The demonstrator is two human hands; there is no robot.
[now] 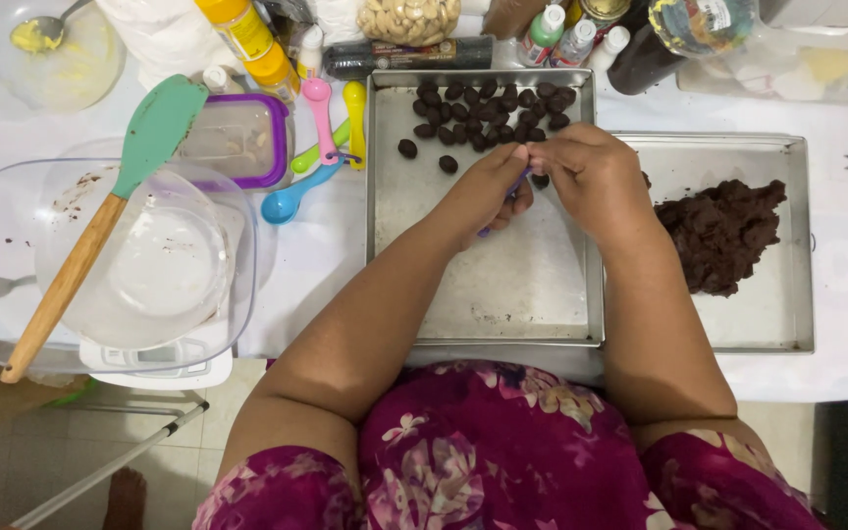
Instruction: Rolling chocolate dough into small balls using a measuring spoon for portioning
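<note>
A white-covered desk (pixel 326 245) carries two metal trays side by side, the near tray (pixel 488 294) holding a cluster of small dark dough balls (pixel 488 113) at its far end and the right tray (pixel 777 314) a lump of dark dough (pixel 723 231). Both forearms reach forward from the lap and bend inward, so the hands meet above the near tray just below the balls. The left hand (pixel 483 191) is curled around a small purple spoon (pixel 512 191), and the right hand (pixel 591 177), fingers bent down, pinches at the spoon's tip.
</note>
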